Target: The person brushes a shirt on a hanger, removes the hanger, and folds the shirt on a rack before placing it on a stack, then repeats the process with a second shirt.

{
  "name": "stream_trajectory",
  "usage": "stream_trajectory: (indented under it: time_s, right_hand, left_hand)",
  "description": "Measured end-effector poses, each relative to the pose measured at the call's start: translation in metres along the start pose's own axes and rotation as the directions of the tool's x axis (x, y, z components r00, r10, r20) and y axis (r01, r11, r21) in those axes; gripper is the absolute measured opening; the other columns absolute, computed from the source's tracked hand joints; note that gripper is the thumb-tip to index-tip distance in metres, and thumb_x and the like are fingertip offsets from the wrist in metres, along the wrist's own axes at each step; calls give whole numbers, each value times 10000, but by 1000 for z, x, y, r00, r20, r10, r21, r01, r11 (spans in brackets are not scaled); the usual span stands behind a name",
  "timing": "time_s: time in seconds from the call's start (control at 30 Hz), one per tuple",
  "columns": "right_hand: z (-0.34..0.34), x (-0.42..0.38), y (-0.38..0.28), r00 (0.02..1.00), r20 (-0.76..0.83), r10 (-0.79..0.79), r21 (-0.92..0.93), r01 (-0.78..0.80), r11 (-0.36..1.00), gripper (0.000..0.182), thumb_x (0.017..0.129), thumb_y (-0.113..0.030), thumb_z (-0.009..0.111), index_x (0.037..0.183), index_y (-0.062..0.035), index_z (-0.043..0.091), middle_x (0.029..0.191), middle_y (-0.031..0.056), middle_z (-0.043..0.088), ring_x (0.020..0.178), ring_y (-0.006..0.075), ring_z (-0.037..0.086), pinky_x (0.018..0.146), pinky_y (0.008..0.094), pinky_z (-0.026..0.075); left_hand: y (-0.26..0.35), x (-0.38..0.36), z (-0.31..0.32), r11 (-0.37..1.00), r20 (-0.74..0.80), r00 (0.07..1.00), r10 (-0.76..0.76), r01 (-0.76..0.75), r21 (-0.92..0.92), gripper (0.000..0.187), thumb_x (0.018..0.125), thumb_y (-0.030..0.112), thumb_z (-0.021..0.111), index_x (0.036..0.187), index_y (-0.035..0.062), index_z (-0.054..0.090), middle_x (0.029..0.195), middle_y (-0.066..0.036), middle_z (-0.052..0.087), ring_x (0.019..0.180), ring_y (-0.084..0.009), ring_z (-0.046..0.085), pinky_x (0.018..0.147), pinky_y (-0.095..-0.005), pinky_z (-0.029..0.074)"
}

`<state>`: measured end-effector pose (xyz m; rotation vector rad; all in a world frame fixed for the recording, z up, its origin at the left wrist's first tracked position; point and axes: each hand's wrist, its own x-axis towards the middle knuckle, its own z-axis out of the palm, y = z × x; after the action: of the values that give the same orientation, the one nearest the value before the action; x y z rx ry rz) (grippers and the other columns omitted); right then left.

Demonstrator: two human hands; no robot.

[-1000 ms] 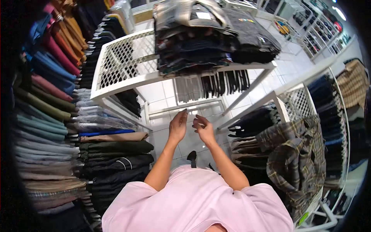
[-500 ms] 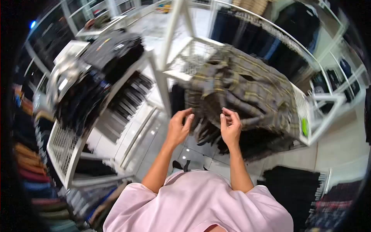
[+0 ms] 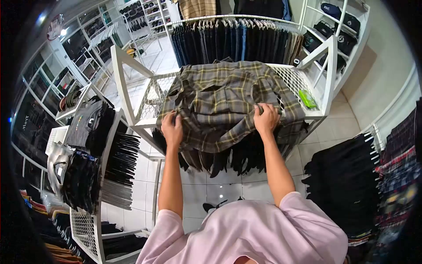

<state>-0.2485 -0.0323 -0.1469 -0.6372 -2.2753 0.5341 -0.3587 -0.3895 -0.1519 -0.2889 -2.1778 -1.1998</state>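
Observation:
A grey plaid shirt (image 3: 215, 108) with yellow lines lies spread over the white mesh-topped rack (image 3: 288, 79), its near edge drooping over the front. My left hand (image 3: 172, 128) is closed on the shirt's left part, thumb and fingers pinching the cloth. On the right part, my right hand (image 3: 267, 119) grips a fold of the same shirt with curled fingers. Both forearms reach forward over the floor. Dark garments (image 3: 215, 163) hang below the shirt, under the rack's top.
A bright green packet (image 3: 307, 100) lies at the rack's right end. Behind stands a rail of hanging jeans (image 3: 233, 42). To the left, a second white rack carries folded dark clothes (image 3: 83, 176). Black garments (image 3: 343, 189) hang at the right, beside plaid shirts (image 3: 398, 154).
My view has turned and levelled toward the rack. My hands have moved farther apart and now hold the shirt. The shirt lies flatter and more squarely across the top.

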Motion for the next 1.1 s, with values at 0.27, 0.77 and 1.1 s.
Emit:
stream_trajectory:
  time_s: [0.27, 0.77, 1.1]
  right_hand:
    - [-59, -43, 92, 937, -155, 314, 738, -101, 667, 312, 1035, -253, 438, 1016, 15, 597, 887, 55, 541, 846, 166, 492, 827, 351, 427]
    - [-31, 70, 53, 996, 7, -87, 562, 68, 824, 229, 1035, -234, 617, 1009, -19, 693, 879, 55, 627, 758, 147, 588, 649, 316, 474]
    - [98, 242, 26, 941, 37, -336, 185, 325, 928, 153, 936, -251, 678, 918, -114, 742, 973, 94, 679, 982, 324, 642, 876, 477, 465]
  left_hand:
    - [-7, -59, -79, 563, 65, 945, -321, 245, -790, 556, 983, 319, 373, 1258, -68, 663, 1284, -170, 692, 1129, -240, 634, 991, -333, 451]
    - [63, 50, 21, 992, 164, 986, -12, 32, -121, 307, 1010, 274, 620, 1056, -14, 715, 972, -167, 736, 915, -263, 690, 829, -370, 517]
    - [2, 229, 172, 950, 532, 826, 188, -290, 114, 342, 978, 329, 634, 1092, 21, 726, 1076, -189, 736, 1063, -376, 664, 942, -476, 513]
